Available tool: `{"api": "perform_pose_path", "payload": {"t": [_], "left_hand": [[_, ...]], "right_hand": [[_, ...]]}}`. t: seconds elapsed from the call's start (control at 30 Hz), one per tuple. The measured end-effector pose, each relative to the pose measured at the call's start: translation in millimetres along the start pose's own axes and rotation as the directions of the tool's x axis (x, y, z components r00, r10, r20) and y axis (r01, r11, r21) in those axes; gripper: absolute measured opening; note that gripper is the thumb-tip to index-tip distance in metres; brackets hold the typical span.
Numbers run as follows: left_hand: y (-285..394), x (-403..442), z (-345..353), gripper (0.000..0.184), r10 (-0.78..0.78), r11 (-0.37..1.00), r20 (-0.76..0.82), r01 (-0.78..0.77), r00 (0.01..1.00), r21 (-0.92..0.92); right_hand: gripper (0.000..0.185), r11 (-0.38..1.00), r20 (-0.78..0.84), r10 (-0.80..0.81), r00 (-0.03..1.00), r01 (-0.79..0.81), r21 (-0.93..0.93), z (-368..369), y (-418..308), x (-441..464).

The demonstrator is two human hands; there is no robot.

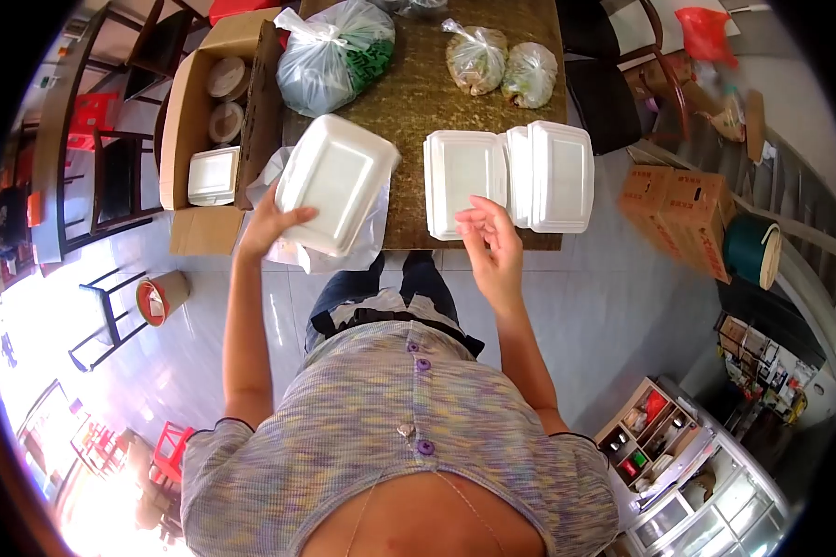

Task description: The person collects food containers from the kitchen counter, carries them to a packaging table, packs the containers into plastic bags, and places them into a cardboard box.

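My left hand (267, 225) grips a closed white foam takeaway container (336, 184) by its near left corner, thumb on top. The container is tilted above a thin white plastic bag (370, 243) at the table's near edge. My right hand (494, 243) holds nothing; its fingers are loosely bent and apart, just in front of another white takeaway container (464, 172). Right of that one, more white containers (563, 176) stand close together, partly overlapping. How many are stacked there I cannot tell.
On the brown table (418, 84) lie a large knotted plastic bag (330, 60) and two small filled bags (476, 60). An open cardboard box (178, 139) at the left holds round tubs and a white container. Sealed cartons (678, 213) stand at the right.
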State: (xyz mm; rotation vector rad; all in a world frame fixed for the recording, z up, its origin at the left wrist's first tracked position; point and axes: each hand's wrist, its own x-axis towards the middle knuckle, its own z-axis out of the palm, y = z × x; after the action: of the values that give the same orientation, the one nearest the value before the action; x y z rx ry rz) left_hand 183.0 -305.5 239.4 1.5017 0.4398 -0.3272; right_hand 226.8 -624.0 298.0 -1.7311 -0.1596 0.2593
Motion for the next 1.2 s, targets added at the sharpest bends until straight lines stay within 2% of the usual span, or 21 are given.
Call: {"api": "perform_pose_path", "payload": {"t": [0.07,0.13,0.17,0.23,0.27,0.37,0.4,0.47,0.53,0.57,0.67,0.7,0.73,0.8,0.87,0.9,0.93,1.0,1.07,1.13,1.2], "left_hand": [[51.9,19.9,1.6,0.071,-0.028,0.982,0.222,-0.015,0.975,0.187],[106.2,54.0,29.6,0.072,-0.064,0.919,0.542,-0.162,0.838,0.361],[132.9,72.8,48.4,0.072,-0.202,0.848,0.631,-0.188,0.749,0.495],[163.7,110.2,98.9,0.074,-0.415,0.652,0.715,-0.364,0.562,0.665],[174.6,127.6,126.5,0.075,-0.493,0.533,0.727,-0.495,0.477,0.686],[163.7,171.7,195.2,0.081,-0.634,0.541,0.702,-0.463,0.324,0.702],[162.7,180.5,211.4,0.083,-0.685,0.581,0.689,-0.392,0.238,0.713],[162.2,187.2,227.8,0.082,-0.622,0.562,0.706,-0.435,0.339,0.704],[161.0,191.1,233.0,0.081,-0.524,0.572,0.722,-0.442,0.451,0.691],[157.6,192.0,232.6,0.075,-0.511,0.591,0.730,-0.432,0.453,0.681],[145.6,193.2,231.2,0.064,-0.310,0.437,0.712,-0.571,0.630,0.696],[141.0,196.9,225.7,0.052,-0.264,0.532,0.724,-0.530,0.638,0.661],[138.6,188.6,211.8,0.037,-0.019,0.627,0.719,-0.551,0.695,0.550],[114.1,173.4,168.5,0.027,0.457,0.814,0.340,-0.540,0.822,0.212],[94.6,117.6,131.6,0.020,0.504,0.864,-0.149,-0.501,0.851,0.060],[61.0,91.3,102.6,0.019,0.447,0.894,-0.288,-0.412,0.847,0.178],[40.7,55.5,80.9,0.021,0.421,0.896,-0.314,-0.336,0.851,0.291],[-25.5,-1.7,46.3,0.022,0.328,0.827,-0.457,-0.017,0.827,0.562],[-62.0,-40.1,24.7,0.032,0.404,0.618,-0.463,0.138,0.789,0.774],[-74.5,-42.6,28.5,0.045,0.460,0.525,-0.548,0.283,0.699,0.802],[-84.5,-34.3,37.6,0.056,0.484,0.477,-0.597,0.379,0.640,0.793]], "right_hand": [[0.030,0.988,-0.020,0.084,0.996,-0.080,0.131,-10.5,4.5,-15.9],[0.029,0.973,-0.076,0.162,0.984,-0.146,0.179,-19.5,12.9,-31.9],[0.029,0.971,-0.121,0.184,0.975,-0.161,0.175,-22.9,16.1,-38.2],[0.034,0.970,-0.202,0.226,0.953,-0.199,0.142,-27.3,22.3,-45.9],[0.037,0.921,-0.148,0.292,0.945,-0.237,0.308,-27.8,24.7,-44.7],[0.043,0.634,0.024,0.407,0.913,-0.301,0.712,-24.8,31.5,-42.8],[0.042,0.677,-0.037,0.415,0.909,-0.282,0.679,-22.4,36.2,-39.8],[0.041,0.750,-0.153,0.428,0.891,-0.255,0.610,-17.4,47.2,-35.0],[0.038,0.729,-0.206,0.444,0.872,-0.218,0.649,-14.6,50.1,-32.0],[0.038,0.707,-0.220,0.458,0.861,-0.203,0.677,-12.8,52.2,-30.6],[0.037,0.650,-0.212,0.490,0.845,-0.192,0.736,-9.2,66.4,-29.0],[0.037,0.633,-0.198,0.497,0.845,-0.197,0.748,-9.1,70.6,-26.8],[0.036,0.642,-0.197,0.509,0.838,-0.216,0.736,-10.8,67.4,-23.4],[0.035,0.652,-0.197,0.538,0.820,-0.256,0.713,-14.2,59.3,-23.5],[0.030,0.634,-0.142,0.567,0.811,-0.320,0.704,-20.2,61.7,-32.2],[0.029,0.621,-0.104,0.593,0.798,-0.372,0.690,-23.3,67.9,-40.6],[0.027,0.606,-0.063,0.619,0.783,-0.425,0.672,-26.7,70.6,-48.0],[0.023,0.588,0.108,0.650,0.752,-0.588,0.556,-42.1,69.5,-60.1],[0.020,0.646,0.263,0.622,0.738,-0.673,0.360,-44.1,66.6,-64.6],[0.019,0.784,0.407,0.521,0.750,-0.609,0.120,-43.6,52.4,-57.8],[0.018,0.812,0.513,0.413,0.753,-0.559,0.166,-28.6,32.3,-43.7]]}}
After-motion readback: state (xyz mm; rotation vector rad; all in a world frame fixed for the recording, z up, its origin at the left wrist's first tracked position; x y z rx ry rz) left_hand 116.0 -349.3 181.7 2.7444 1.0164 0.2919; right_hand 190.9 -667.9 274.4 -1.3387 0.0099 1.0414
